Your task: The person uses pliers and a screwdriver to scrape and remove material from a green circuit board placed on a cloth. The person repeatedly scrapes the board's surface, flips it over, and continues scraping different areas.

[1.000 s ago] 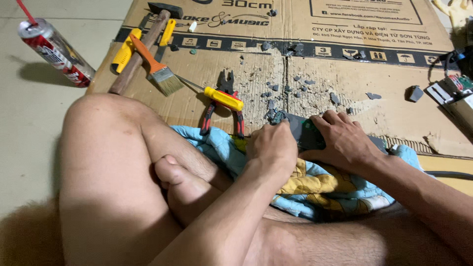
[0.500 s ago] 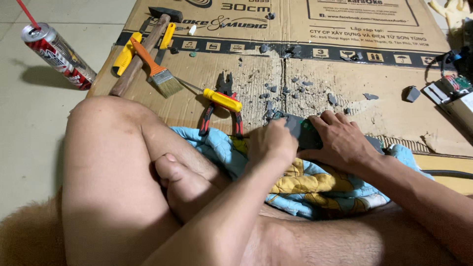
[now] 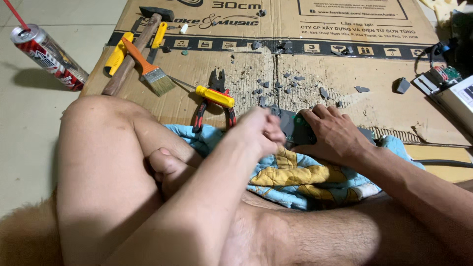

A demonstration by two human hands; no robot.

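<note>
We've got the module [image 3: 295,127] at 1 o'clock on the cloth [image 3: 300,177]. R hand [image 3: 335,135] spread flat, pinning it; L hand [image 3: 261,132] fisted at its left end, blurred. Looks stiff, light, brittle w/ board exposed; grip by edges.

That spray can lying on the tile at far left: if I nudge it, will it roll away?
Probably. The spray can lies on its side on smooth tile floor, so its round body should roll sideways easily. The red straw at its nozzle looks thin and bendable. How full or heavy it is cannot be judged.
</note>
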